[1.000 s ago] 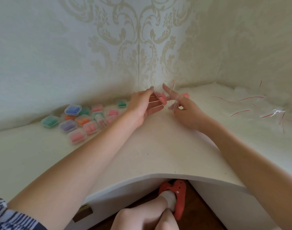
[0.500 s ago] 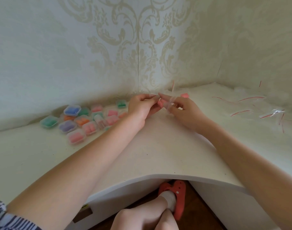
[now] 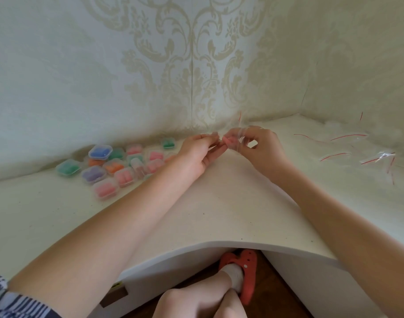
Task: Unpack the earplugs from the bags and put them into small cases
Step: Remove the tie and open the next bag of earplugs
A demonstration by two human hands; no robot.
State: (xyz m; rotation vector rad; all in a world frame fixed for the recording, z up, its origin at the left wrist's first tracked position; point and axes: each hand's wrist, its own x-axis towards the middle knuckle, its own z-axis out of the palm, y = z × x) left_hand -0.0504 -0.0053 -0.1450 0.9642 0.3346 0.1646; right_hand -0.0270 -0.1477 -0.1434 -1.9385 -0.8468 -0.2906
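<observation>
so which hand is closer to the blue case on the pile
Left. The left hand is just to the right of the pile where the blue case sits on top. The right hand is farther right, beyond the left hand, holding a small clear bag.

Single head-worn wide-angle view, looking forward and down over the white bench (image 3: 219, 210) into a wallpapered corner (image 3: 192, 88); hands close, knees at bottom edge

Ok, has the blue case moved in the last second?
No. The blue case sits where it did, same offset from the wallpaper seam and the green case at the pile's left end.
</observation>
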